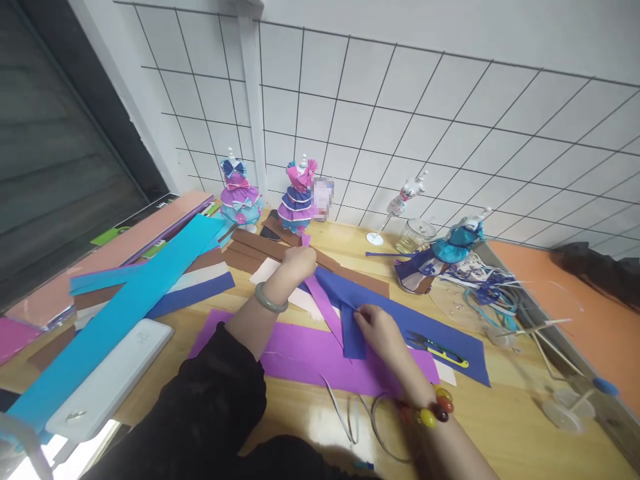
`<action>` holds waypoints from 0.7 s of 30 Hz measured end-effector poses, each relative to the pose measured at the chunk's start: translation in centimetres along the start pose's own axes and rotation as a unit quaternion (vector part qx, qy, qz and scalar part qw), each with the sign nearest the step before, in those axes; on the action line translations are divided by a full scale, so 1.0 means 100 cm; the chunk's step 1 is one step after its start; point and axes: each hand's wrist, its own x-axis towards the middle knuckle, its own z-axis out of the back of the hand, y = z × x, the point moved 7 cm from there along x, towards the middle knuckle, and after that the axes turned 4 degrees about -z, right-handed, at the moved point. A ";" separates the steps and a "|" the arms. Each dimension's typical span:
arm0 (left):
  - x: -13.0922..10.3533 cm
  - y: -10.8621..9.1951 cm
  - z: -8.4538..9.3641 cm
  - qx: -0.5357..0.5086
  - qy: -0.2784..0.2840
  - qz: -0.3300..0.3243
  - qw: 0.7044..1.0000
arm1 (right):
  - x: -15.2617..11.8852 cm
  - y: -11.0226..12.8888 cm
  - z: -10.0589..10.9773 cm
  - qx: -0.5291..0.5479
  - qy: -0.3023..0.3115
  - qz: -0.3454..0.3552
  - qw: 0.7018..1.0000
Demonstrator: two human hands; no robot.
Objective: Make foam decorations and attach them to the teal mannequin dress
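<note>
My left hand (299, 264), with a green bangle at its wrist, is closed at the upper end of a narrow purple strip (325, 303). The strip slants down toward a folded dark blue piece (354, 333). My right hand (383, 327), wearing a beaded bracelet, pinches the top edge of that blue piece. Beneath lie a wide blue sheet (425, 320) and a long purple sheet (300, 357). Yellow-handled snips (445, 353) rest on the blue sheet, right of my right hand.
Small dressed mannequins (240, 197) stand along the wall. A bare-stand mannequin (400, 200), a glass jar (417, 235) and a turquoise-dressed figure (457, 243) are at right. A turquoise strip (130, 300) and white box (113, 380) lie left; sticks (540, 327) lie far right.
</note>
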 end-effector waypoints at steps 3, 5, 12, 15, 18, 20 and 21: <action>0.000 -0.001 -0.002 -0.001 0.012 0.004 1.000 | 0.005 -0.033 0.007 0.179 0.027 -0.064 0.981; -0.003 -0.009 -0.006 -0.009 0.037 -0.014 0.999 | 0.004 -0.053 0.009 0.285 0.044 -0.113 0.951; -0.015 -0.041 -0.042 -0.031 0.195 -0.071 0.978 | -0.004 -0.077 0.003 0.410 0.059 -0.184 0.891; -0.015 -0.043 -0.054 -0.016 0.242 -0.068 0.968 | -0.005 -0.078 0.000 0.434 0.058 -0.181 0.881; -0.014 -0.041 -0.061 -0.008 0.272 -0.064 0.960 | -0.006 -0.076 -0.004 0.443 0.081 -0.175 0.876; -0.014 -0.040 -0.061 -0.009 0.277 -0.062 0.959 | -0.006 -0.074 -0.004 0.427 0.084 -0.166 0.885; -0.014 -0.039 -0.061 -0.010 0.273 -0.064 0.960 | -0.005 -0.074 -0.003 0.411 0.080 -0.161 0.894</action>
